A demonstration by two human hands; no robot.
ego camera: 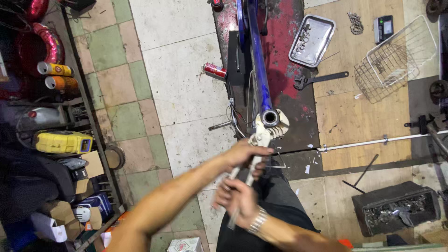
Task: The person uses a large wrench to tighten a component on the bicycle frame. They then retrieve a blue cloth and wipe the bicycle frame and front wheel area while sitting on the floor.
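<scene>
1. The left hand (245, 156) is closed over the upper part of a pair of pliers (257, 140), fingers curled round the handles just below the head.
2. The right hand (235, 195) grips lower down the same handles, fist closed, with a metal bracelet (257, 220) on its wrist. The two hands sit close together, one above the other, near the middle of the view.
3. The pliers' head meets the open end of a blue frame tube (259, 70), at the grey round opening (269, 117); whether the tool bites on the tube's rim or on a part beside it cannot be told.
4. The tube runs away from the hands toward the top of the view, over a red and black mat (284, 42).
5. Thin cables (235, 116) hang just left of the tube's end.
6. A red can (214, 70) lies on the pale tiles left of the tube.
7. Right of the tube, a metal tray (311, 40) with small parts rests on the mat's edge, and a wrench (319, 80) lies just below it.
8. Further right, on the wooden boards, stand a wire basket (396, 58), a chain (356, 22) and a small device (383, 28).
9. A dark box of metal bits (396, 212) sits at the lower right, well apart from the hands.
10. At the far left, a shelf (93, 126) holds spray cans (56, 76) and a yellow container (63, 142).
</scene>
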